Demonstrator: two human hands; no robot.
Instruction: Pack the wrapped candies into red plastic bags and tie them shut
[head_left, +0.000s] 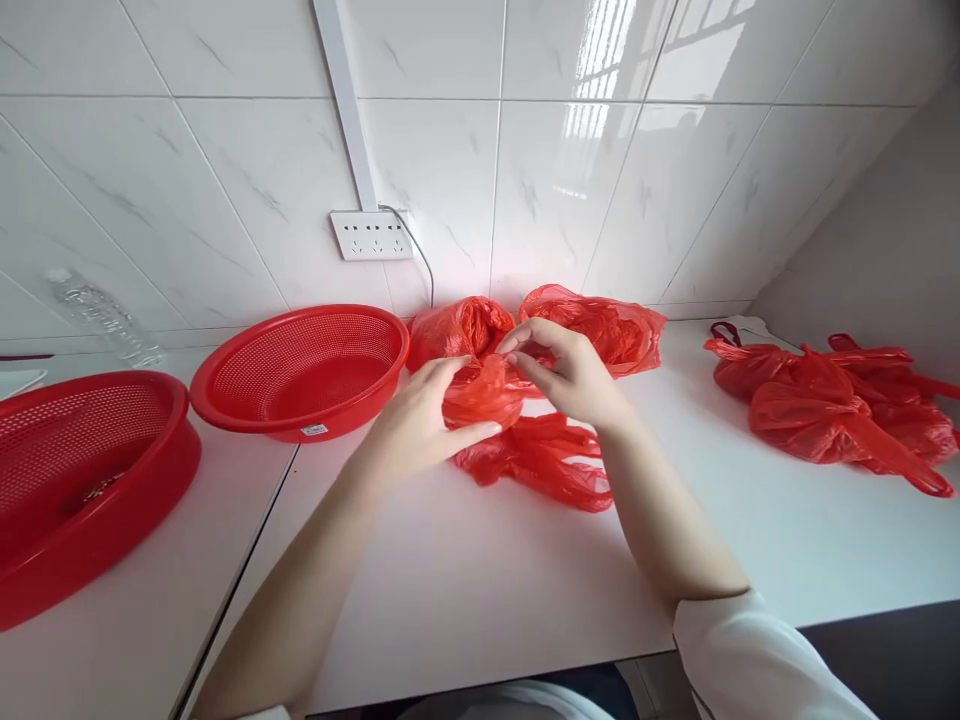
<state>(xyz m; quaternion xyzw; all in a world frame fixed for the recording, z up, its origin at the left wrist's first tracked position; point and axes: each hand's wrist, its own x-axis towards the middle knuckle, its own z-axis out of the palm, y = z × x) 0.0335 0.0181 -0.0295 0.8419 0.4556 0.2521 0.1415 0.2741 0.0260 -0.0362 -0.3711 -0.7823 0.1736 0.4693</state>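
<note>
A crumpled red plastic bag (486, 398) is between my two hands, above the white table. My left hand (420, 420) cups its left side, fingers behind and thumb stretched along the front. From the right, my right hand (574, 375) pinches the bunched top between thumb and fingertips. What the bag holds, if anything, I cannot make out. Just below lies another loose red plastic bag (551, 465) with its handles spread to the right. Behind my hands are a rolled-up bundle of red plastic bags (450, 328) and an open, rumpled red bag (622, 325).
Two red perforated baskets stand on the left: one (300, 395) near the wall, another (142, 495) closer, with small bits inside. Several filled, tied red bags (817, 405) lie at the right. A clear bottle (109, 318) and a wall socket (371, 236) are at the back.
</note>
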